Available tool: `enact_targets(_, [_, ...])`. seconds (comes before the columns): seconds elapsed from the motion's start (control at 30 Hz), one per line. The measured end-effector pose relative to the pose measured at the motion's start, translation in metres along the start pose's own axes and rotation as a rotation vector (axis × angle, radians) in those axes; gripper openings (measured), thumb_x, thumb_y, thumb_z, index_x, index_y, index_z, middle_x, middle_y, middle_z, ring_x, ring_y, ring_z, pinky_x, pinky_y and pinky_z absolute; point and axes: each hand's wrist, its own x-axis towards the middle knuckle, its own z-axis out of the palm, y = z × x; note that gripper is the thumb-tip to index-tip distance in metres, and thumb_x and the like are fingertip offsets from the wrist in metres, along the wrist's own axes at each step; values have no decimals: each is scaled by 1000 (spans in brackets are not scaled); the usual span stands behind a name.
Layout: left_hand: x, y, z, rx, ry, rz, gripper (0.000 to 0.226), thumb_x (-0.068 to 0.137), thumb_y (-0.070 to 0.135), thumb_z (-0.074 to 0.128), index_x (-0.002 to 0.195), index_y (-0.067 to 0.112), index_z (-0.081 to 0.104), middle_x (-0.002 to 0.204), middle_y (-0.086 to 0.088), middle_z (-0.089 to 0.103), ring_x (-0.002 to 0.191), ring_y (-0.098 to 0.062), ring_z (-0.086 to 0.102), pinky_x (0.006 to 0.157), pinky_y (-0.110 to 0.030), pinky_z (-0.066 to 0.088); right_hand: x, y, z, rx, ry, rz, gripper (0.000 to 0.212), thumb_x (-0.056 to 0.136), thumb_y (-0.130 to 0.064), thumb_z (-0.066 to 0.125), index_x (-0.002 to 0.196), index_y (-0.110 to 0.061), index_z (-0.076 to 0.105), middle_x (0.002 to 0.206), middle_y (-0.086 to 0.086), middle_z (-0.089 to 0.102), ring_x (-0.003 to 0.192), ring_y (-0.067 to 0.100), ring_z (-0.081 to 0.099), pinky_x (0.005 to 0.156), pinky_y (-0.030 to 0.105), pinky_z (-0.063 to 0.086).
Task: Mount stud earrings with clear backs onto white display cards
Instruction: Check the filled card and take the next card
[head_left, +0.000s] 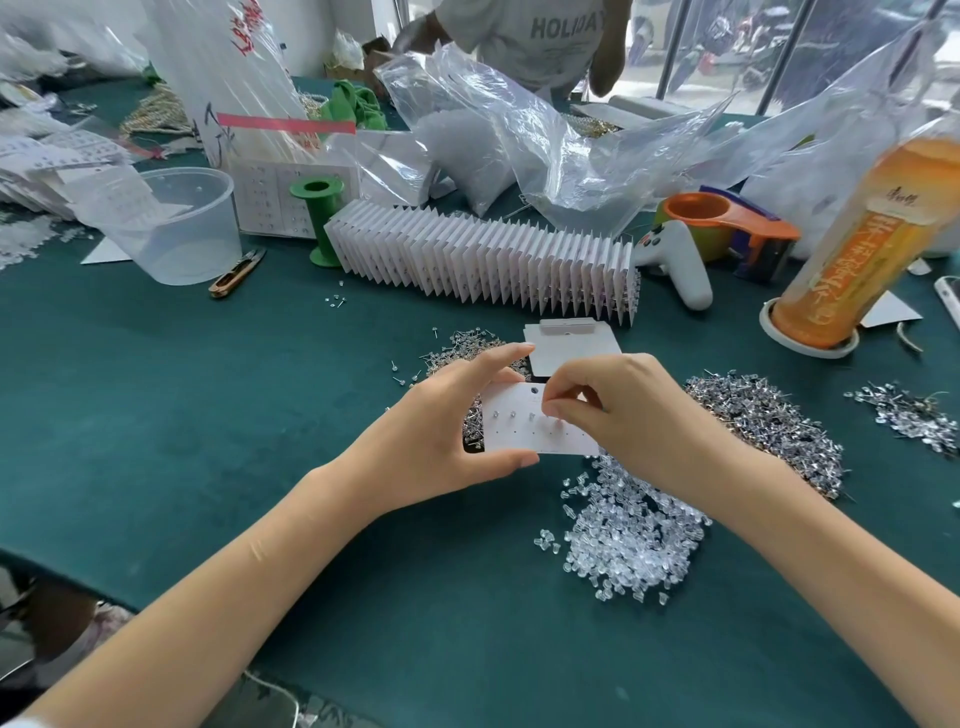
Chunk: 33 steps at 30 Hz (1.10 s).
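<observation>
While left hand (441, 431) grips card (519, 434) | right hand (618, 410) pinches stud.

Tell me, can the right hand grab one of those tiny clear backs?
Probably yes, once free. The pile of clear plastic earring backs lies uncovered just below the right hand, whose fingers now pinch at the white display card.

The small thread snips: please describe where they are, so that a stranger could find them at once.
Start at the clear plastic tub on the left of the green table. Just right of its base, before the green spool, lie the thread snips. They are the only slim tool there, with brown handles and dark pointed blades.
</observation>
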Motion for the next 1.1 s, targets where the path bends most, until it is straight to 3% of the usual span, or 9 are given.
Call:
enact_targets(0.13, [0,1,1,7,0,-14,81,72,61,67,140,45,26,125,18,56,118,4,48,100,-19,37,-2,-1,2,-26,46,7,4,88,-29,66,87,-29,69,65,-20,55,54,-4,46,55,16,32])
enact_targets(0.23, [0,0,0,-12,20,-29,82,72,58,70,140,42,27,124,19,57,116,5,48,97,-12,35,-3,1,-1,115,149,73,5,91,-32,61,86,-32,61,66,-12,60,51,0,47,56,24,41])
enact_targets(0.3, [0,1,-2,-30,42,-33,83,72,55,72,141,40,29,123,18,58,114,4,50,95,-7,33,-4,6,-7,222,217,150,2,91,-33,60,91,-32,59,69,-8,61,52,1,49,57,23,43])
enact_targets(0.37, [0,2,-4,-42,70,-34,83,71,54,72,141,42,28,122,17,59,113,3,51,94,-6,32,-6,9,-12,323,233,236,14,88,-38,63,99,-32,57,73,-8,58,57,-2,50,58,21,41])
enact_targets(0.47, [0,4,-6,-62,104,-35,84,70,56,71,140,46,25,122,18,59,114,-1,51,96,-11,34,-7,10,-14,479,129,383,35,80,-46,68,108,-29,57,81,-7,65,59,0,57,58,20,44])
enact_targets(0.53, [-1,5,-6,-73,121,-32,85,70,56,71,140,46,24,122,18,59,115,-3,52,96,-14,35,-7,6,-14,626,28,444,33,78,-45,70,102,-25,61,75,-10,71,52,3,61,50,17,47])
enact_targets(0.7, [-2,8,-5,-87,117,-1,85,71,55,72,142,44,25,122,17,60,116,-7,53,96,-16,37,-9,-4,-5,1006,-246,473,23,88,-32,64,104,-15,69,93,3,76,84,20,73,51,19,53])
enact_targets(0.97, [-3,8,-5,-69,94,31,86,71,57,71,143,42,25,123,16,59,117,-4,52,97,-11,34,-7,-8,2,1167,-231,529,32,81,-30,70,107,-11,67,93,7,75,80,23,74,54,20,54])
enact_targets(1.1, [-3,8,-4,-63,113,75,83,73,54,71,142,41,27,123,15,59,115,-5,53,95,-11,35,-8,-7,3,1156,-197,530,25,82,-24,71,104,-13,68,91,7,76,76,21,74,53,20,53])
